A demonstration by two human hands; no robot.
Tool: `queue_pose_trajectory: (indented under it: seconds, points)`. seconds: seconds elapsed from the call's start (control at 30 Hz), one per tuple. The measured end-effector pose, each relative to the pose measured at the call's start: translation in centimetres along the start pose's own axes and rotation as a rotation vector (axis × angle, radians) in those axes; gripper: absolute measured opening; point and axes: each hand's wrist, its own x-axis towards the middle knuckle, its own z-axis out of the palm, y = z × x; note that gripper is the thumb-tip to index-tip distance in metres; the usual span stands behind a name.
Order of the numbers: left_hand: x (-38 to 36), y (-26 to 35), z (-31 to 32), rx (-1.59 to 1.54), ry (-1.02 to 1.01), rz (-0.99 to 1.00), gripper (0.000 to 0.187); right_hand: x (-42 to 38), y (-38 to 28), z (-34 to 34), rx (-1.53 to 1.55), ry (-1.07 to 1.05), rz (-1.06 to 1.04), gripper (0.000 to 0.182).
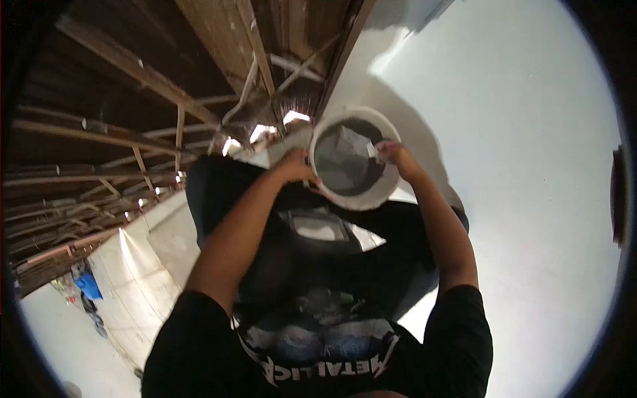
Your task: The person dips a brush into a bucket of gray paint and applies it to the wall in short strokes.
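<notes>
A round white bucket (383, 197) sits in front of my body, close to my legs, with grey, paste-like material (342, 169) inside. My left hand (296, 167) grips the bucket's left side near the rim; some of its fingers are hidden. In my right hand (394, 154), closed at the bucket's right inner side, is what looks like a putty knife (353, 140). Its flat, pale blade reaches into the bucket over the grey material, and a short light piece shows beside my fingers.
A smooth pale wall (524, 166) fills the right side, with shadows on it near the bucket. Wooden roof beams (152, 79) run across the upper left. A blue item (87, 285) hangs at the far lower left. Below the bucket is a small pale-centred container (320, 229).
</notes>
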Motion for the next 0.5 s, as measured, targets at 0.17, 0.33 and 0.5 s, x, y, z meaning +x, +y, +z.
queue_pose_trajectory:
  seconds: [0.17, 0.33, 0.5]
  points:
    - [-0.7, 1.2, -0.9, 0.063, 0.040, -0.076, 0.075, -2.4, -6.5, 0.3, 0.004, 0.169, -0.199, 0.014]
    - [-0.2, 0.6, -0.6, 0.061, 0.040, 0.084, 0.075, -6.5, -17.6, 1.7, 0.166, 0.226, -0.408, 0.014]
    - [1.0, 0.2, -0.5, -0.038, -0.037, -0.086, 0.076, -6.3, -24.9, 3.7, -0.176, 0.563, -0.979, 0.020]
